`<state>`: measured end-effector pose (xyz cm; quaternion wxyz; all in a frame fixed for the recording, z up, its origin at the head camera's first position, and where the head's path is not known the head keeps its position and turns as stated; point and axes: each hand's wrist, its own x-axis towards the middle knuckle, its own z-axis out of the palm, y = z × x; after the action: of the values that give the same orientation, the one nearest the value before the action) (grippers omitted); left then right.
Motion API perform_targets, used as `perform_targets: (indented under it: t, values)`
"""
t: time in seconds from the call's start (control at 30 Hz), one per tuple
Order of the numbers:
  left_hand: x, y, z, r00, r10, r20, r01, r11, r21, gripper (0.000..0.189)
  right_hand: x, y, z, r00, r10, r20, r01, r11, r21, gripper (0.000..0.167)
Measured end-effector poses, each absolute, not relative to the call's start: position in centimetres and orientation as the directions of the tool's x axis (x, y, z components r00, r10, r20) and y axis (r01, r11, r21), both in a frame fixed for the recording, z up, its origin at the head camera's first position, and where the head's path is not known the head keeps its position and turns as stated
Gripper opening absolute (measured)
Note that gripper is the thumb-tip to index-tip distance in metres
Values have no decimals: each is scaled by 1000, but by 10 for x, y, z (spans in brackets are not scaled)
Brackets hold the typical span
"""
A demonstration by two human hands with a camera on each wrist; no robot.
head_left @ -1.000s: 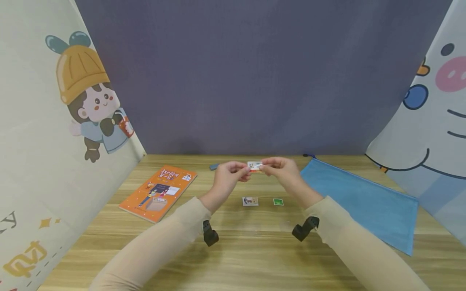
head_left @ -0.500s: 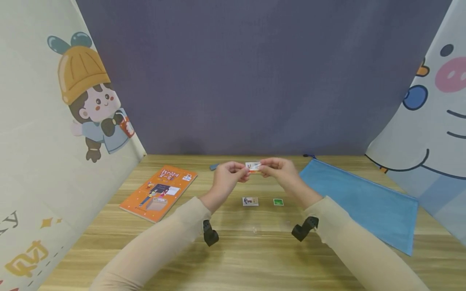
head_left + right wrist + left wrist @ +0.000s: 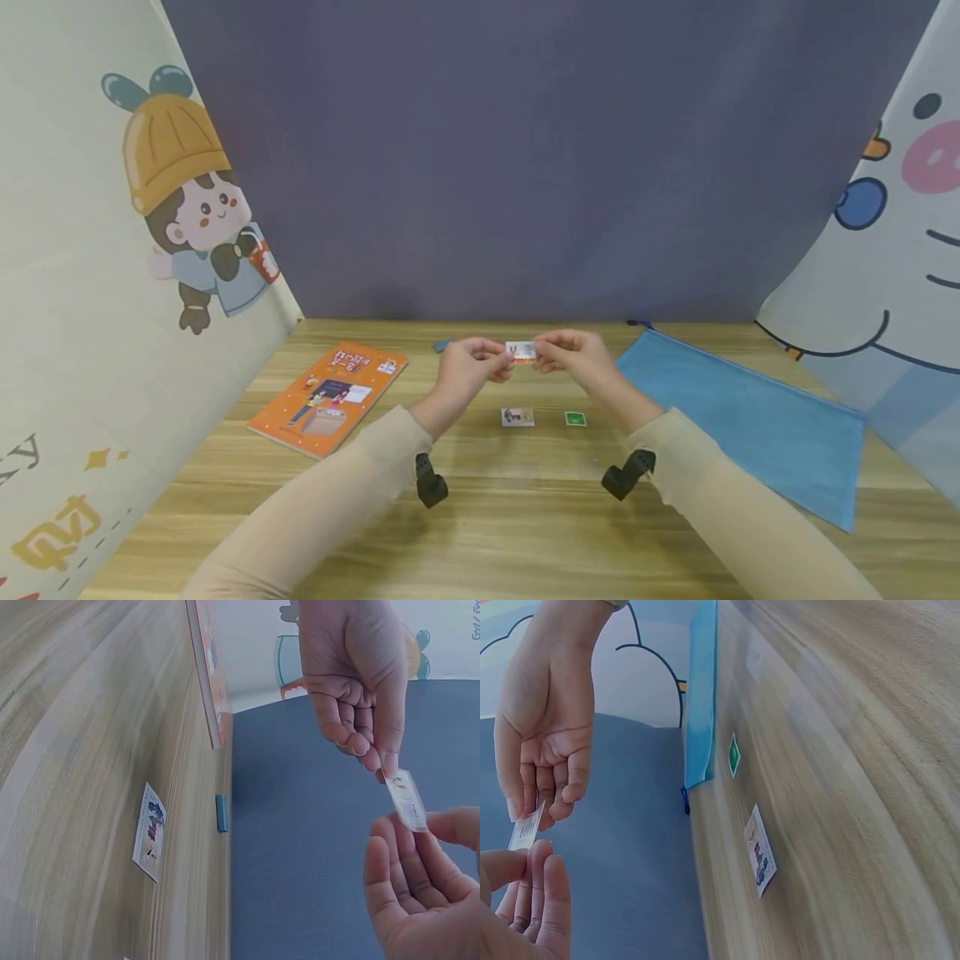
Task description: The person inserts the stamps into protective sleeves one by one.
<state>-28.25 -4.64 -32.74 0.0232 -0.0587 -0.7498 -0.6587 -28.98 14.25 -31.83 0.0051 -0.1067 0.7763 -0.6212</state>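
Printed card (image 3: pixel 521 352), white with an orange strip along its bottom, is held in the air to the right of the orange book (image 3: pixel 330 398). Behind that book hangs a dark curtain (image 3: pixel 465 158); under it spreads the wooden table (image 3: pixel 480 533). Well to its right lies a blue pouch (image 3: pixel 742 425). Right of the book, the left hand (image 3: pixel 470 365) and, farther, the right hand (image 3: pixel 579 357) pinch opposite ends of the card, thumbs against bent fingers. Also rightward lie a picture card (image 3: pixel 517 417), then a green card (image 3: pixel 575 419); near the book's far corner, a small blue block (image 3: pixel 442 345).
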Motion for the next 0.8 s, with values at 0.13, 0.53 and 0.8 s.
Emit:
perform_targets:
  t: [0.13, 0.53, 0.8]
  values:
    - [-283, -47, -329, -992, 79, 96, 106, 125, 987, 14, -290, 144, -318, -978, -167, 123, -161, 241, -957, 30]
    - [-281, -60, -338, -988, 127, 86, 110, 199, 974, 20, -292, 135, -322, -985, -167, 50, -88, 231, -969, 25]
    - [-278, -75, -349, -981, 150, 120, 160, 294, 942, 35, -293, 122, -333, -975, -222, -6, -38, 191, -981, 27]
